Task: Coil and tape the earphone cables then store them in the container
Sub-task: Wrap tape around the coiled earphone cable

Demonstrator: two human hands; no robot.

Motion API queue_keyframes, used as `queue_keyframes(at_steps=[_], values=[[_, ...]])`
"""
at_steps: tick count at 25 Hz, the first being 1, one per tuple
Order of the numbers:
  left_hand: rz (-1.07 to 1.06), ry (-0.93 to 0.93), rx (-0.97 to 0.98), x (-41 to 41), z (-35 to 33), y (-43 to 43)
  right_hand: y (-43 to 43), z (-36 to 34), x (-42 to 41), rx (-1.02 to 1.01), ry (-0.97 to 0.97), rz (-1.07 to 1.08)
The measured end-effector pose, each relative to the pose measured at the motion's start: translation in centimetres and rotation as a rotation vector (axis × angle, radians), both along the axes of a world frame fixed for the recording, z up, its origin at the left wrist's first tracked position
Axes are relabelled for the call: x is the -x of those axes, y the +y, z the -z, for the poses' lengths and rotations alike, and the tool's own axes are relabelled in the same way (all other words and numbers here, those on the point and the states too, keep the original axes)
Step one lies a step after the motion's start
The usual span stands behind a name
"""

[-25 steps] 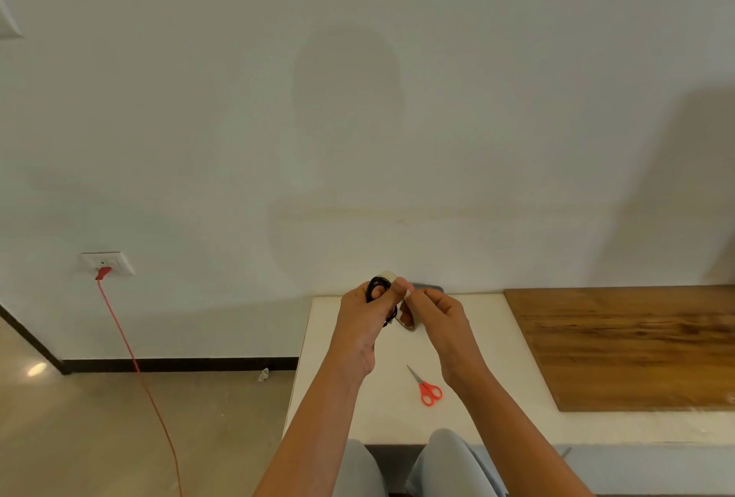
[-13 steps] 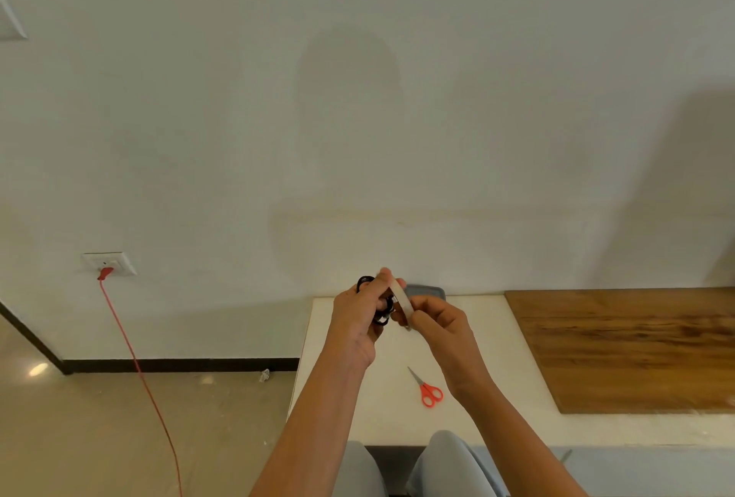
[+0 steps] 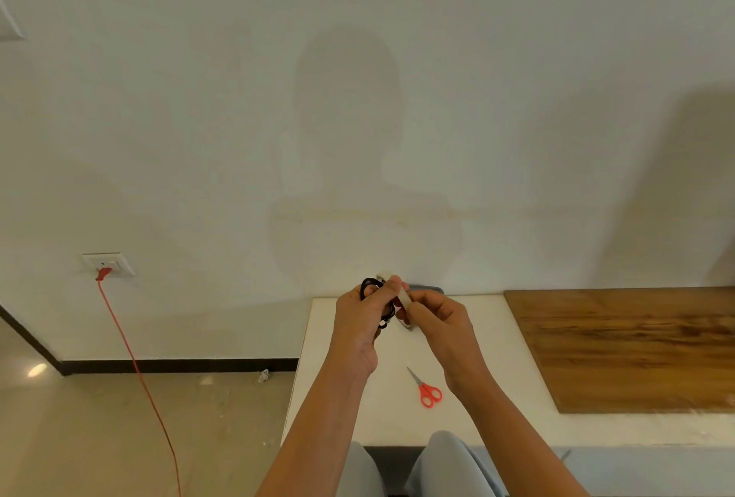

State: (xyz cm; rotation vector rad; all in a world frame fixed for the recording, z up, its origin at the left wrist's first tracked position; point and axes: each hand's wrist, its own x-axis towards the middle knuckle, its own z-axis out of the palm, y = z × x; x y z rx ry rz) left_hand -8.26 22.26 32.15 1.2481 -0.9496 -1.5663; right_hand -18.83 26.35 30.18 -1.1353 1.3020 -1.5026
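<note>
My left hand [image 3: 360, 311] grips a small coil of black earphone cable [image 3: 369, 286], held up above the far left part of the white table [image 3: 346, 409]. Loops of the cable show above and below the fingers. A pale strip of tape [image 3: 405, 299] runs from the coil down to my right hand [image 3: 439, 317], whose fingers pinch it. Just behind the hands a grey container [image 3: 427, 289] sits at the table's back edge, mostly hidden.
Red-handled scissors [image 3: 427, 391] lie on the table in front of my right wrist. A wooden board [image 3: 632, 345] covers the table's right side. A red cord [image 3: 135, 361] hangs from a wall socket [image 3: 106, 264] to the floor at left. My knees are under the near edge.
Both hands have stayed close together above the table. The tape strip has become visible, stretched between the coil and my right hand, and the cable loops show more above my left fingers.
</note>
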Motion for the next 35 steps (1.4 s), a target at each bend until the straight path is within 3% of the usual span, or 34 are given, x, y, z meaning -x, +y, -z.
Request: queue_keyframes(at_steps=[7,15,27,35], values=[[-0.025,0.120,-0.122,-0.2,-1.0,-0.5,0.3,0.7,0.0,0.013,0.027,-0.020],[0.067,-0.013,0.035,0.0,-0.9,0.3,0.0,-0.3,0.1,0.031,0.004,0.015],[-0.009,0.055,-0.110,-0.1,-1.7,-0.2,0.1,1.0,0.7,0.025,0.164,-0.001],[-0.025,0.086,-0.096,0.0,-2.2,0.0,0.2,0.1,0.4,0.041,0.066,0.014]])
